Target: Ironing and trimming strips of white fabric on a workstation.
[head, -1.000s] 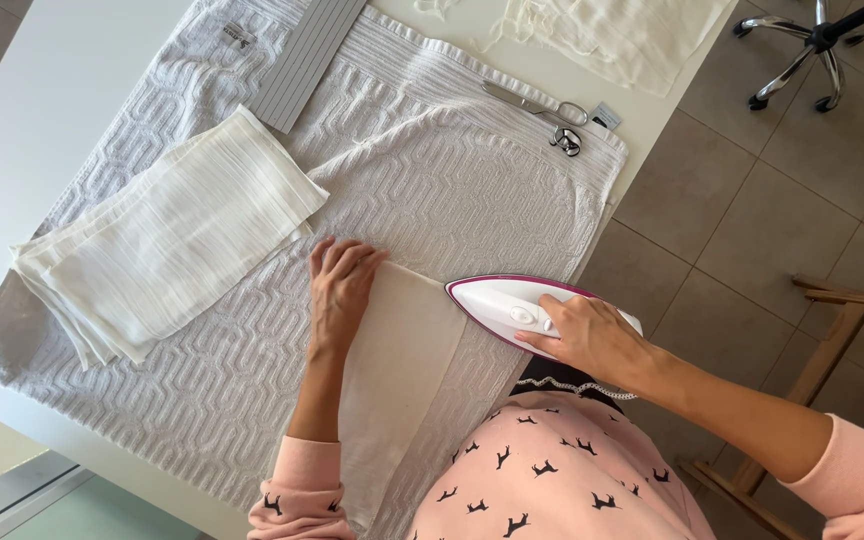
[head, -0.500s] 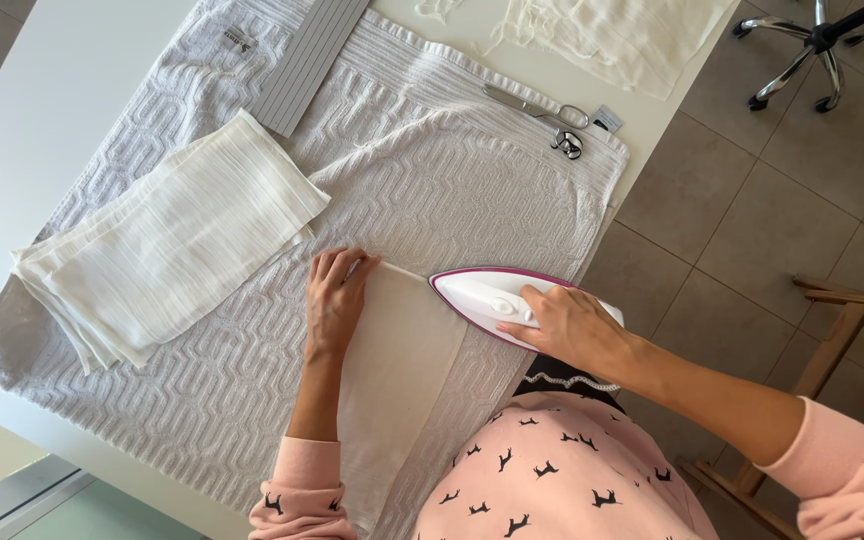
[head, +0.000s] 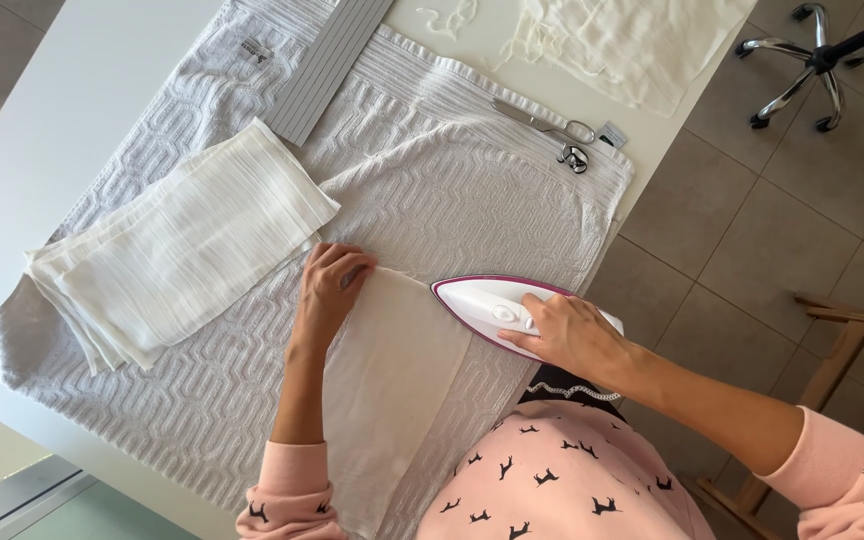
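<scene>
Two hands: both at work on one pale cloth strip [head: 392, 385] lying on a grey patterned towel [head: 452, 190].
Left hand [head: 330, 290]: fingers curled and pressed down on the far corner of the strip, pinning it flat; it grips nothing, only holds the cloth down.
Right hand [head: 567, 335]: wrapped around the handle of a white iron with a pink rim [head: 497, 305], tip pointing toward the left hand.
Cloth strip: runs from the left hand back toward the person's body, part of it hanging off the near edge.
Doing it well: I'd judge it best to keep the strip taut under the left fingers, slide the iron along the length, and keep the tip short of the fingertips.
Folded pile [head: 172, 250]: white cloths stacked on the towel, just left of the left hand.
Scissors [head: 552, 130]: at the towel's far edge, well apart from the iron.
Surface: white table [head: 82, 110] beneath the towel, with loose gauzy fabric [head: 612, 40] at the far end.
Room: tiled floor [head: 752, 220], a swivel chair base [head: 802, 65], a wooden frame [head: 842, 350] at right.
</scene>
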